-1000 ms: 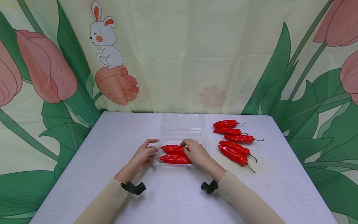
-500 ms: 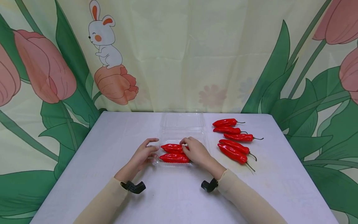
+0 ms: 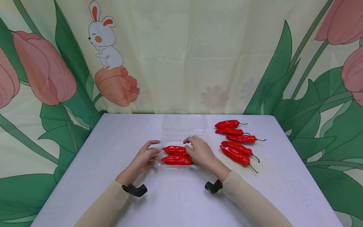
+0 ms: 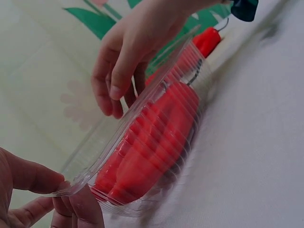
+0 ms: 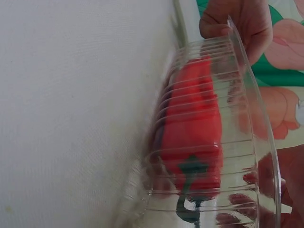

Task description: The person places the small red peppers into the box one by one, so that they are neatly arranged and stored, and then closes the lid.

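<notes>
A clear plastic clamshell box (image 3: 184, 139) stands with its lid (image 3: 184, 122) laid back. Two red chili peppers, the far one (image 3: 173, 150) and the near one (image 3: 176, 160), lie side by side in it, tips to the left. My left hand (image 3: 142, 159) pinches the box's left rim between thumb and fingers, as the left wrist view shows. My right hand (image 3: 200, 152) hovers over the right part of the box, fingers loosely bent downward, with nothing seen in its grasp. It covers the far pepper's stem end in the head view. Green stems (image 5: 190, 199) show through the ribbed wall.
To the right of the box, several more red peppers (image 3: 235, 154) lie in a loose column, stems pointing right. A white cloth (image 3: 93, 151) covers the table. Behind its back edge hangs a curtain (image 3: 161, 63) printed with tulips and a rabbit.
My right hand has let go of the far pepper and drawn slightly up and right. The near pepper's stem now shows beneath it. My left hand stays at the rim.
</notes>
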The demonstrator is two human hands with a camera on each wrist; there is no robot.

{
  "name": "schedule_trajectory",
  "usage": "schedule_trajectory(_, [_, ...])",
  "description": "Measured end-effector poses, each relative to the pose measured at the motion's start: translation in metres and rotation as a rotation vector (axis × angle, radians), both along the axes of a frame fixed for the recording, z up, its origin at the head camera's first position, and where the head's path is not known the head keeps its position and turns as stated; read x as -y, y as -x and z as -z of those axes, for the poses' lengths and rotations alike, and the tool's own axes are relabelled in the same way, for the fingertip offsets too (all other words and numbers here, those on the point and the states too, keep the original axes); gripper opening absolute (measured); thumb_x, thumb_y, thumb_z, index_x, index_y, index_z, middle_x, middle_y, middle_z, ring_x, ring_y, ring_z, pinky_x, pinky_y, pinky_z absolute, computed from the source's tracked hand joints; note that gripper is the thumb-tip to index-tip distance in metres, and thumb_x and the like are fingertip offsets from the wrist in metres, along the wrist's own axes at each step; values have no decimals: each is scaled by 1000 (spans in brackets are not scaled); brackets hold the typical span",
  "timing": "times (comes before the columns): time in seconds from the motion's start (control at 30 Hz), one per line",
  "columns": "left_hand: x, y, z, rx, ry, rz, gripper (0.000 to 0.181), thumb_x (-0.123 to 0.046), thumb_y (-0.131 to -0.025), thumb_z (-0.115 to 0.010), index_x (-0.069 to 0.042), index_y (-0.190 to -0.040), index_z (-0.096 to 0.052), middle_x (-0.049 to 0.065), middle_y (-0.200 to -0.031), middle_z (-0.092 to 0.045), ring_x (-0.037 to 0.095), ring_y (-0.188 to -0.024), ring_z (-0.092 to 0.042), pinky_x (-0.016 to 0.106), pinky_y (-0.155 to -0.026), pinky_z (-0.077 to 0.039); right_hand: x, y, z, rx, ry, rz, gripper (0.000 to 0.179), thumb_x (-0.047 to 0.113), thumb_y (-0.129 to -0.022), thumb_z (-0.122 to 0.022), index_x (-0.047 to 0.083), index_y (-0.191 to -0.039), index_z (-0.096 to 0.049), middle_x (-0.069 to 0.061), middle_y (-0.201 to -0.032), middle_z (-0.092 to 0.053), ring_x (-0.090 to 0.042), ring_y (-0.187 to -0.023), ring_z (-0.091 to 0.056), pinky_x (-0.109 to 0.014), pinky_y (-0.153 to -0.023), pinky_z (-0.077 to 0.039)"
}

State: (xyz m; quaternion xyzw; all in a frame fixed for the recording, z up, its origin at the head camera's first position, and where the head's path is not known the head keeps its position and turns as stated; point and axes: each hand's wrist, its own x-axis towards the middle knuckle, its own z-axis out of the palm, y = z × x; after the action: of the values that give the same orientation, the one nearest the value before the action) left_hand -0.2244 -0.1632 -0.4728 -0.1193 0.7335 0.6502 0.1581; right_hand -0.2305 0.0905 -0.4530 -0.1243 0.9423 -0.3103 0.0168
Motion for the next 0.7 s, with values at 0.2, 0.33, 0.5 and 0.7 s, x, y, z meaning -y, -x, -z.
schedule_trajectory(0.2, [0,1,0,7,0,3,52,-19,-98,-65,-20,-147,-49,16,-122,-61,17,-73,-58,22,-64,-51,-4,0,-5,-36,-2,10,25,23,-96,-69,18,-121,-70,-5,-122,-68,-24,-108,-65,-44,-95,-57])
schedule_trajectory(0.33, [1,2,1,5,9,6,50,-17,-98,-63,-19,-147,-50,14,-118,-60,17,-73,-58,24,-63,-50,-7,-1,-7,-39,7,20,23,23,-97,-67,19,-120,-71,-4,-120,-68,-23,-109,-64,-43,-94,-56])
schedule_trajectory(0.5, [1,2,1,-2,14,9,50,-17,-99,-62,-18,-147,-49,14,-115,-62,17,-74,-58,24,-62,-50,-10,-3,-10,-37,13,24,24,23,-97,-67,18,-120,-71,-5,-121,-68,-24,-109,-64,-43,-93,-56])
schedule_trajectory(0.7, [2,1,-1,-9,13,19,51,-18,-99,-62,-17,-148,-48,16,-119,-62,17,-76,-58,25,-64,-51,-15,-4,-12,-48,-5,41,25,25,-96,-68,18,-120,-71,-6,-123,-69,-26,-112,-65,-45,-94,-56])
